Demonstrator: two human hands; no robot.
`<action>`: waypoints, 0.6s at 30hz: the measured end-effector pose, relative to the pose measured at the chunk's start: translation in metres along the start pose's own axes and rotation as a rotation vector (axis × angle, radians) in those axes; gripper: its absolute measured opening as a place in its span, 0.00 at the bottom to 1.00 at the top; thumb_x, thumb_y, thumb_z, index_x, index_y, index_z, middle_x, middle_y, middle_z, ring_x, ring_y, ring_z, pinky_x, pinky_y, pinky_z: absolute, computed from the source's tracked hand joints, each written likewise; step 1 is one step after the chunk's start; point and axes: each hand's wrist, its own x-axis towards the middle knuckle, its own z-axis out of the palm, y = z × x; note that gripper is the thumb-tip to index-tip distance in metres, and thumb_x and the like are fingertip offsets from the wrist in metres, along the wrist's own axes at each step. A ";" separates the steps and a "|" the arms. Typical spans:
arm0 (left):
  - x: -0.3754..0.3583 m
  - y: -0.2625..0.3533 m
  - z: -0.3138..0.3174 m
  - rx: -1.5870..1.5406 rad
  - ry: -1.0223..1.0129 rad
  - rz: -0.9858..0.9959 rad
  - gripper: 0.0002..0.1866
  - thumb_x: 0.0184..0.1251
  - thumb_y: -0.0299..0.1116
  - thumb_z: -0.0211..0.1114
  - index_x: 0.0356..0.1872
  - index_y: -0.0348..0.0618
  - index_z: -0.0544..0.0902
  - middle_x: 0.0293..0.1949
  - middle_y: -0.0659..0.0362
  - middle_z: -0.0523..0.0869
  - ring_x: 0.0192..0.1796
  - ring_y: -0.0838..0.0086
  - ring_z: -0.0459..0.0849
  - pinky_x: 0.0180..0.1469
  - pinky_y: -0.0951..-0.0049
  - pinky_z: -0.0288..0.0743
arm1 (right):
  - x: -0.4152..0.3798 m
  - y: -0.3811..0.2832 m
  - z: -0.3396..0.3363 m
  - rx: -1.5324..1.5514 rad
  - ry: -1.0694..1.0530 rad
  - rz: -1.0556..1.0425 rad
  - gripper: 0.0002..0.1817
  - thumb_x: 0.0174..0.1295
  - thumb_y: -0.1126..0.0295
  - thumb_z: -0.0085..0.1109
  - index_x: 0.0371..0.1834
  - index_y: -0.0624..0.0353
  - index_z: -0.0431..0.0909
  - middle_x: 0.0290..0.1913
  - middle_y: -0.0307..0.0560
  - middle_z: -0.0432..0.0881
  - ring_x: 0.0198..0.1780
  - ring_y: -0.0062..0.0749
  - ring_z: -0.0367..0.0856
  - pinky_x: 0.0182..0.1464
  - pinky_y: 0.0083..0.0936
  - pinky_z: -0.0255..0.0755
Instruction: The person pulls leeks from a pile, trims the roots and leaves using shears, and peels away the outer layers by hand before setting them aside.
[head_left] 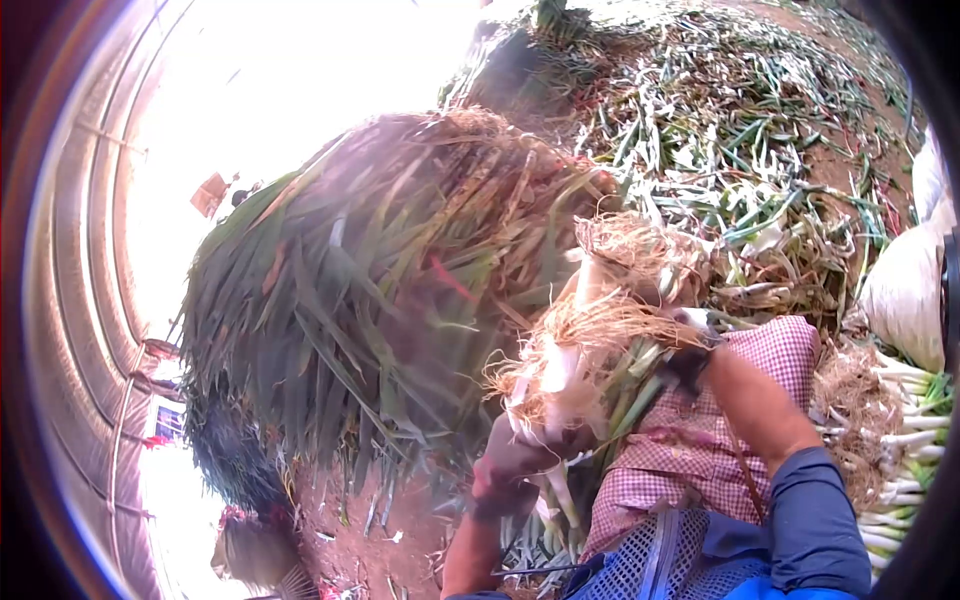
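- I hold one bundle of long green onions with white stalks and tangled straw-coloured roots [585,345] against my lap; the root ends are wiry and frizzy, the stalks smooth and round.
- My left hand [515,460], in a dusty pinkish glove, has its fingers [500,478] clamped around the white stalks low on the bundle; the roots stand just above these fingers and the green leaves run down below them.
- My right hand [690,345] sits at the upper side of the bundle, mostly hidden under roots; I cannot tell whether its fingers are closed or apart, though they touch the stalks.
- Under my right forearm lies one red-and-white checked cloth apron [690,440], soft and creased, and below it one blue mesh pocket [655,565].
- Beyond my left fingers rises one big heap of flat, limp green onion leaves [340,300], dry at the tips.
- Above my right fingers, trimmed green and white scraps [740,130] lie scattered over reddish soil.
- To the right of my right fingers lie a second pile of cleaned white-stalked onions [905,440] and one pale bulging sack [905,290].
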 end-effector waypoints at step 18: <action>-0.005 -0.057 -0.072 0.208 0.197 -0.149 0.34 0.53 0.27 0.82 0.64 0.36 0.83 0.50 0.54 0.92 0.43 0.60 0.92 0.45 0.64 0.88 | 0.013 -0.070 -0.347 -1.198 0.127 0.099 0.19 0.64 0.80 0.58 0.57 0.61 0.89 0.51 0.59 0.92 0.55 0.45 0.90 0.60 0.35 0.83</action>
